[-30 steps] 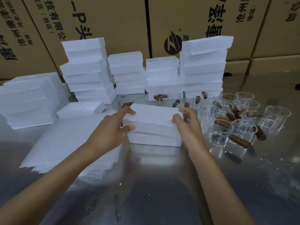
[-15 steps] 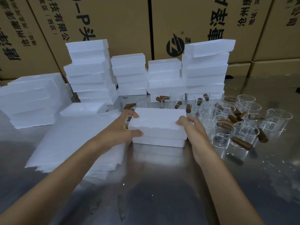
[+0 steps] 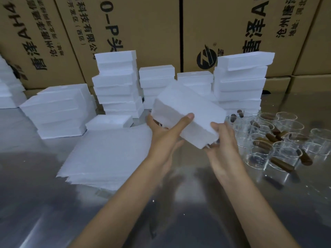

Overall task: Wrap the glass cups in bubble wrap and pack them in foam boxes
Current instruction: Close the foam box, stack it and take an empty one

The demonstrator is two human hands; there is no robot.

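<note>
Foam box [image 3: 188, 111]: tilted, mid-frame, off the worktop [image 3: 179, 212].
Left hand [image 3: 164, 135]: fingers wrapped round its left end.
Right hand [image 3: 223, 142]: fingers grip its right corner.

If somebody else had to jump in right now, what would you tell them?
Left hand: grips the left end of a closed foam box, thumb on top.
Right hand: holds the box's near right corner.
The box is lifted off the steel table and tilted.
Glass cups with brown handles stand unwrapped to the right.
Bubble wrap sheets lie stacked to the left.
More foam boxes are stacked behind.
Done: one box picked up; whether it is packed cannot be seen.
Left: wrap and box the cups.
</note>
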